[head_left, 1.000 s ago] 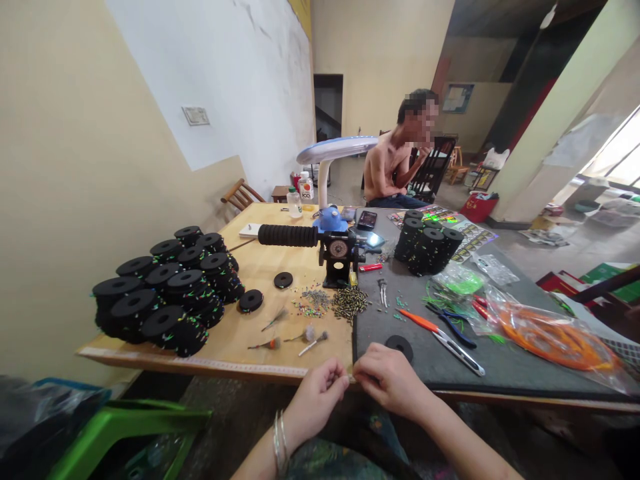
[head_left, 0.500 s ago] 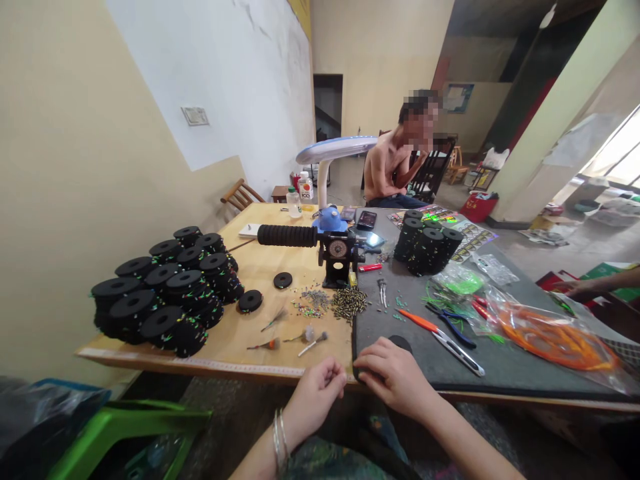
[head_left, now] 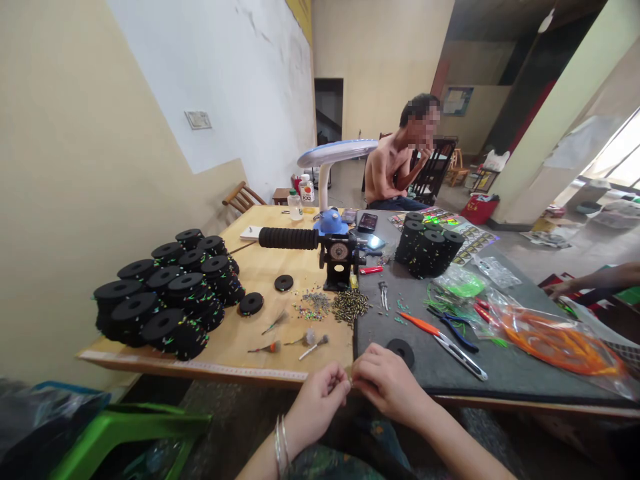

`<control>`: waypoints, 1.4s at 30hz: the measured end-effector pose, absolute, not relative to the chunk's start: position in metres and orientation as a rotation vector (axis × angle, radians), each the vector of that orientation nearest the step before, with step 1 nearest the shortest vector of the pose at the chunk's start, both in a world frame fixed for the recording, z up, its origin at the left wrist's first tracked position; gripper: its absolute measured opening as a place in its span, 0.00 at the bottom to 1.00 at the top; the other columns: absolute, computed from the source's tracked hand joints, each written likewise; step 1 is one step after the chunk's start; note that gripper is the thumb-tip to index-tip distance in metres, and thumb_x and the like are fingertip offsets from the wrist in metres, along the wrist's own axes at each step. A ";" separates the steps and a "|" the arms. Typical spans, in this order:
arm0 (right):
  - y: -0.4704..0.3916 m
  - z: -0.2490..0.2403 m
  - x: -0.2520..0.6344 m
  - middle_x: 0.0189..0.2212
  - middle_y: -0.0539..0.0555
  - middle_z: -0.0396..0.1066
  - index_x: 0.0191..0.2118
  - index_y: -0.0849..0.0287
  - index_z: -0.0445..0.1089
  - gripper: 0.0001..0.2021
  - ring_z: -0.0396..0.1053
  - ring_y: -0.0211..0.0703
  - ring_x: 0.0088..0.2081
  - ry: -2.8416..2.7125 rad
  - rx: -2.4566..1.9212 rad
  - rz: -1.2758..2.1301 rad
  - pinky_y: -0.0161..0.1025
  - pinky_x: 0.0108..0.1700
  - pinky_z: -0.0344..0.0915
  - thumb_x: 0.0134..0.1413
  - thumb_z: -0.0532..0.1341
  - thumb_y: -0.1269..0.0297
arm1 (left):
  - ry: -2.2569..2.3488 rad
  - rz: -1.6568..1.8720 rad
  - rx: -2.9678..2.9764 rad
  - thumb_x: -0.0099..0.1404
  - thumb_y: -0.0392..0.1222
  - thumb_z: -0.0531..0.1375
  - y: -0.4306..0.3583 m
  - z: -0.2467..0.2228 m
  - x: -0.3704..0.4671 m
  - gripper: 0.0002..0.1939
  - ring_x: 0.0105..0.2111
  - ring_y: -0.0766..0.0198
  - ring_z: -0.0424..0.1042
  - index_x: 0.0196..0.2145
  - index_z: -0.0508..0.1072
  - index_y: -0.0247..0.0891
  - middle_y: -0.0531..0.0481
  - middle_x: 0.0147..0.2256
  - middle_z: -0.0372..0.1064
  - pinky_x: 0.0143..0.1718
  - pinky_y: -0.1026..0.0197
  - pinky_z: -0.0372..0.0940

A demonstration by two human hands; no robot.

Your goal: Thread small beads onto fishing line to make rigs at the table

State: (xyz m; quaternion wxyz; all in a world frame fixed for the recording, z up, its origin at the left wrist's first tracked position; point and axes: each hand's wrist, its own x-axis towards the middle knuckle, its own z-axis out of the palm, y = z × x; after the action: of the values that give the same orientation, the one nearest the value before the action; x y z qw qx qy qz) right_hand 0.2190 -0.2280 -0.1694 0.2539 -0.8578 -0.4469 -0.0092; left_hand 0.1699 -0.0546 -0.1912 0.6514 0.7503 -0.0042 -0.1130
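At the table's front edge my left hand (head_left: 325, 393) is closed in a pinch, with two bangles on its wrist. My right hand (head_left: 383, 380) meets it fingertip to fingertip, also pinched. Whatever sits between the fingers is too small to name. Just beyond my right hand a black foam ring (head_left: 401, 351) lies on the grey mat (head_left: 425, 373). Several small feathered pieces (head_left: 270, 347) rest on the wood left of centre. Behind them are piles of tiny dark beads (head_left: 350, 305) and grey ones (head_left: 315, 303).
Stacked black foam spools (head_left: 165, 320) fill the left; more spools (head_left: 427, 247) stand back right. A black clamp device (head_left: 337, 260) and a desk lamp (head_left: 330, 220) stand mid-table. Tweezers (head_left: 445, 343), pliers (head_left: 455, 327) and bagged orange strands (head_left: 555, 340) lie right. A person (head_left: 395, 160) sits behind.
My right hand has shifted left and its fingertips have come together with my left hand's. More of the black foam ring beside it now shows.
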 end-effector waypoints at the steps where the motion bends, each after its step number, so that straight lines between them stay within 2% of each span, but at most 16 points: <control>1: -0.229 -0.170 0.219 0.30 0.52 0.74 0.32 0.57 0.69 0.05 0.64 0.44 0.35 -1.210 -2.330 -0.025 0.38 0.38 0.59 0.56 0.58 0.73 | -0.013 -0.256 1.704 0.60 0.47 0.57 -0.055 -0.192 0.170 0.11 0.22 0.67 0.59 0.25 0.63 0.39 0.58 0.20 0.58 0.26 0.64 0.54; 6: -0.230 -0.171 0.219 0.30 0.52 0.75 0.32 0.57 0.69 0.06 0.64 0.43 0.34 -1.187 -2.319 -0.030 0.38 0.37 0.58 0.58 0.57 0.72 | -0.003 -0.246 1.676 0.60 0.49 0.57 -0.056 -0.194 0.170 0.13 0.23 0.66 0.59 0.26 0.63 0.38 0.57 0.21 0.58 0.27 0.64 0.56; 12: -0.229 -0.170 0.218 0.30 0.52 0.75 0.34 0.56 0.70 0.08 0.65 0.44 0.35 -1.199 -2.312 -0.015 0.38 0.37 0.59 0.53 0.57 0.75 | 0.015 -0.215 1.709 0.59 0.50 0.59 -0.054 -0.194 0.171 0.14 0.24 0.66 0.58 0.25 0.65 0.38 0.57 0.22 0.58 0.27 0.65 0.55; 18: -0.229 -0.171 0.217 0.28 0.51 0.73 0.31 0.56 0.68 0.06 0.64 0.44 0.34 -1.168 -2.353 -0.020 0.37 0.36 0.58 0.49 0.58 0.75 | 0.005 -0.212 1.721 0.60 0.50 0.58 -0.055 -0.195 0.169 0.14 0.24 0.66 0.57 0.25 0.64 0.38 0.57 0.22 0.57 0.27 0.65 0.54; 28: -0.237 -0.174 0.218 0.30 0.52 0.73 0.30 0.57 0.68 0.06 0.64 0.43 0.34 -1.107 -2.379 -0.030 0.37 0.37 0.59 0.55 0.56 0.73 | 0.032 -0.228 1.742 0.59 0.56 0.57 -0.054 -0.193 0.170 0.18 0.23 0.65 0.60 0.24 0.64 0.38 0.56 0.20 0.58 0.27 0.63 0.55; 35: -0.232 -0.168 0.213 0.32 0.50 0.77 0.38 0.54 0.71 0.08 0.67 0.44 0.36 -1.102 -2.406 -0.053 0.38 0.38 0.59 0.51 0.61 0.71 | 0.038 -0.199 1.700 0.54 0.66 0.59 -0.055 -0.203 0.172 0.25 0.23 0.65 0.59 0.24 0.65 0.38 0.56 0.20 0.59 0.26 0.64 0.55; 42: -0.221 -0.179 0.210 0.27 0.51 0.76 0.32 0.55 0.70 0.03 0.68 0.43 0.32 -1.107 -2.535 -0.126 0.36 0.32 0.57 0.49 0.62 0.70 | 0.040 -0.184 1.682 0.52 0.69 0.58 -0.057 -0.211 0.172 0.28 0.21 0.67 0.58 0.22 0.65 0.38 0.56 0.18 0.60 0.23 0.65 0.54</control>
State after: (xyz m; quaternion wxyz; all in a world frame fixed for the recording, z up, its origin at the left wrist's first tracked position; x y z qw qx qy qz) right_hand 0.2102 -0.2210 -0.1787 0.1853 -0.8995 -0.3930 -0.0449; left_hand 0.1717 -0.0565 -0.2115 0.6628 0.7441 0.0179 -0.0813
